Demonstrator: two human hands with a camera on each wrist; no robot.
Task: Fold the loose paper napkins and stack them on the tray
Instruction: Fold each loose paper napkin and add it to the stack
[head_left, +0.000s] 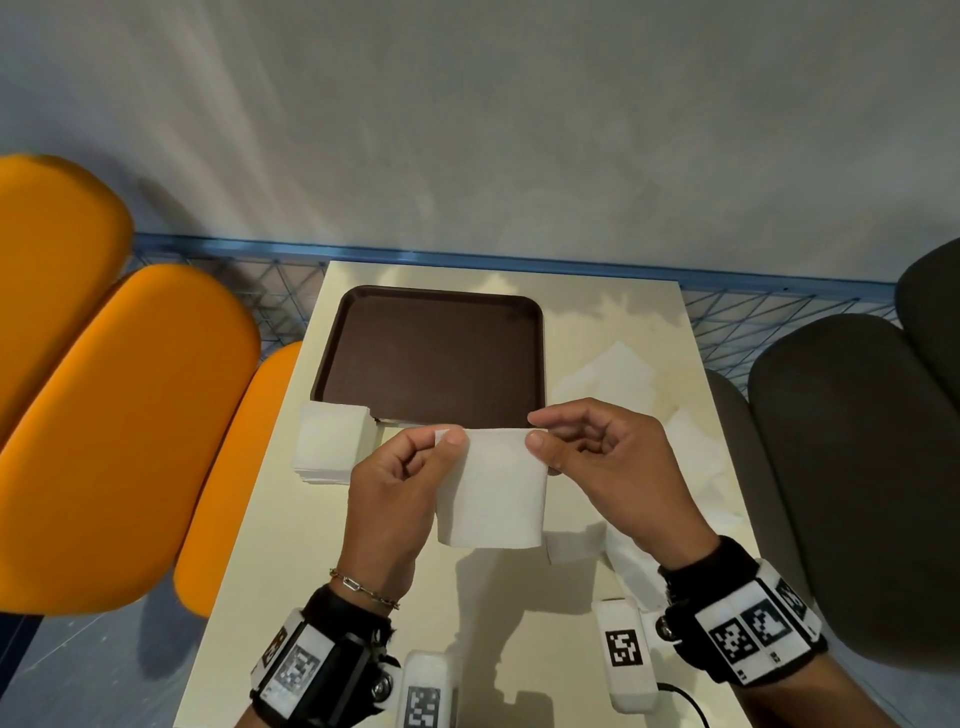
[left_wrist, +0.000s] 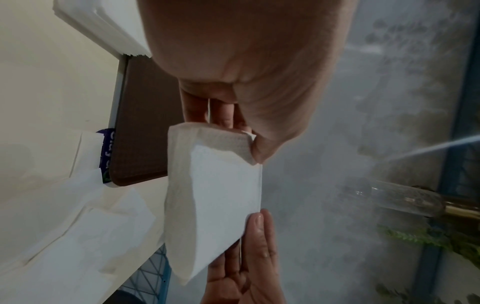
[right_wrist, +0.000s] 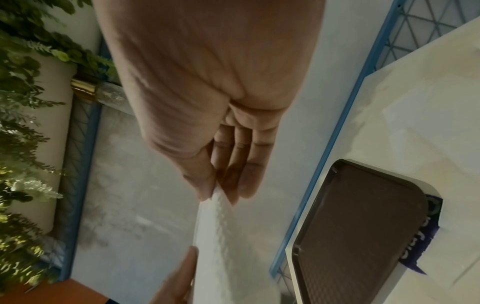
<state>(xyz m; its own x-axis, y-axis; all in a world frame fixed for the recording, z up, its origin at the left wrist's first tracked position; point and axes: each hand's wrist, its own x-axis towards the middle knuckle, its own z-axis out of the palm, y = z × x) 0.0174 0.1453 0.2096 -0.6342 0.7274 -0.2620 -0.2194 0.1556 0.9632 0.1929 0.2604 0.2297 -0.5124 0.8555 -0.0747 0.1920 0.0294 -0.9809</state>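
Both thumbs and forefingers pinch the napkin's (head_left: 493, 488) top corners, left hand (head_left: 400, 493) and right hand (head_left: 608, 467) holding it mid-fold; next I'd crease it, then stack toward twelve o'clock on the tray (head_left: 431, 353).

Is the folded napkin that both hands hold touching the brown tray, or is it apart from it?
Cannot tell. In the head view the napkin overlaps the near rim of the tray, pinched by the left hand and right hand; no view shows contact or gap plainly.
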